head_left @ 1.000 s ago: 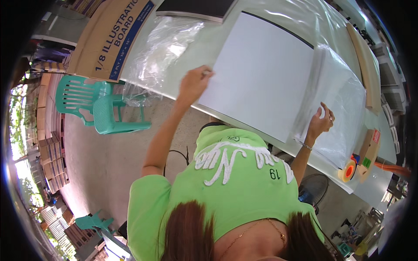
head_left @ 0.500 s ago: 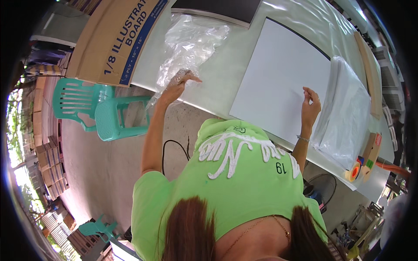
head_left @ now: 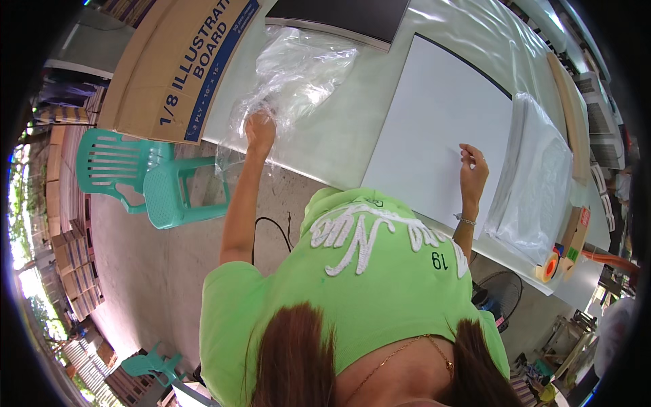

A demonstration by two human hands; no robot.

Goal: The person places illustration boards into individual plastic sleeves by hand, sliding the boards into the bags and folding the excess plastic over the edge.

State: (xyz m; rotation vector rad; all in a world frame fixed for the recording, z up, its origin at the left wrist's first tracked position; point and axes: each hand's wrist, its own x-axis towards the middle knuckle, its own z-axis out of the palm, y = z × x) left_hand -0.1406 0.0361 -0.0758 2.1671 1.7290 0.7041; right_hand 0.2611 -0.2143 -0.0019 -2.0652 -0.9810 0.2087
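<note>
My left hand [head_left: 260, 133] is closed on crumpled clear plastic film [head_left: 305, 64], at the near left edge of the table. Part of the film hangs below the table edge around my wrist, and the rest spreads away over the tabletop. Over a large white board [head_left: 434, 115], my right hand [head_left: 473, 173] hovers with loosely bent fingers and nothing visible in them. The board lies flat, with a dark line along its far edge. To its right lies a stack of clear plastic sleeves [head_left: 532, 176].
A printed cardboard box [head_left: 152, 88] stands at the left, beside green plastic chairs [head_left: 183, 186]. Black boards [head_left: 339, 19] lie at the far side of the table [head_left: 339, 129]. A tape roll [head_left: 547, 267] sits at the right near corner; a fan [head_left: 502, 295] stands below.
My left hand has turned and closed into the film, drawing its near part toward me and slightly left. My right hand has shifted a little left and nearer over the board.
</note>
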